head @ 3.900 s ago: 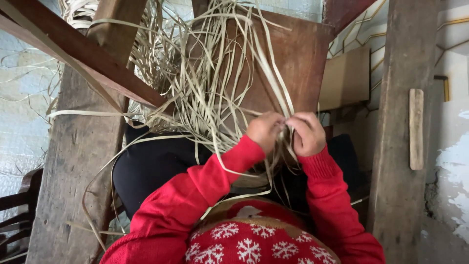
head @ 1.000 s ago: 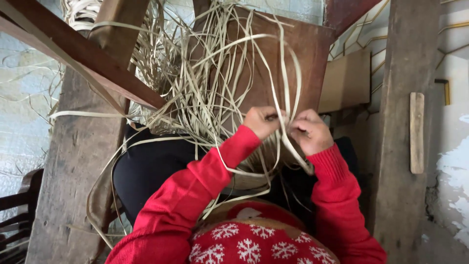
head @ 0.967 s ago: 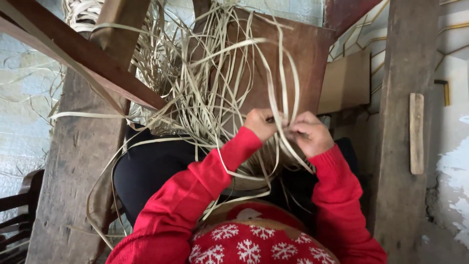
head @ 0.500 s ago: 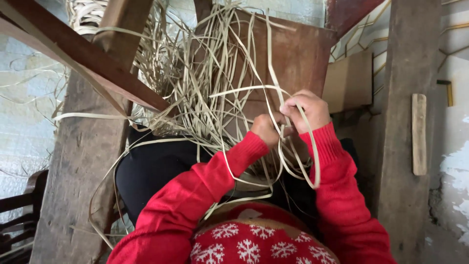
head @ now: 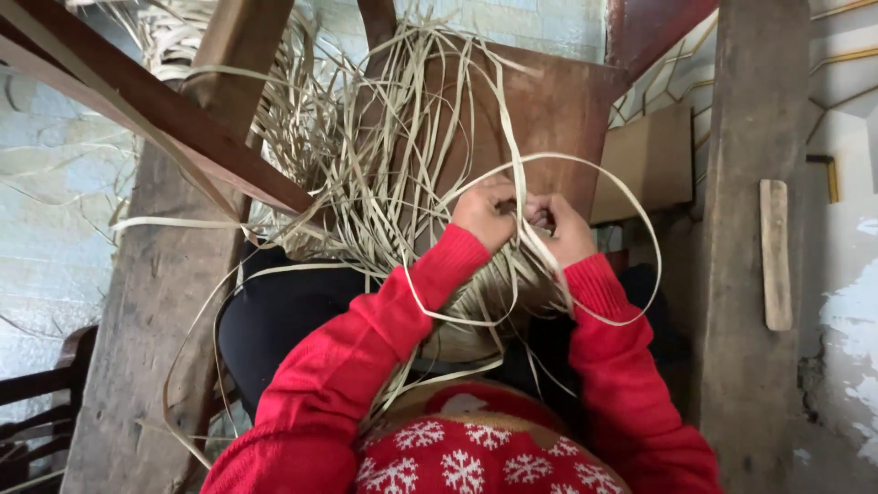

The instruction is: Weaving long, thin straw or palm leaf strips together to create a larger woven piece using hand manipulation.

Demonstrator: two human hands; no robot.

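- Seen from above, a person in red sleeves works a bundle of pale straw strips (head: 384,183).
- The left hand (head: 483,212) and right hand (head: 560,227) meet, almost touching, at the near edge of the bundle. Both are curled tight around strands, pinching them between fingers and thumb.
- One long strip loops out from the hands in a wide arc to the right and back under the right wrist.
- The strips look light, thin and springy: they bend easily but hold a curve, and probably crease or split if folded sharply. They seem best gripped close to where they cross, as the hands do here.
- Below the hands the strips appear woven into a small rounded form (head: 476,320); whether it is a basket, or holds anything, cannot be told.
- Behind the bundle stands a brown board (head: 558,110); a slanted wooden beam (head: 155,119) lies to its left.
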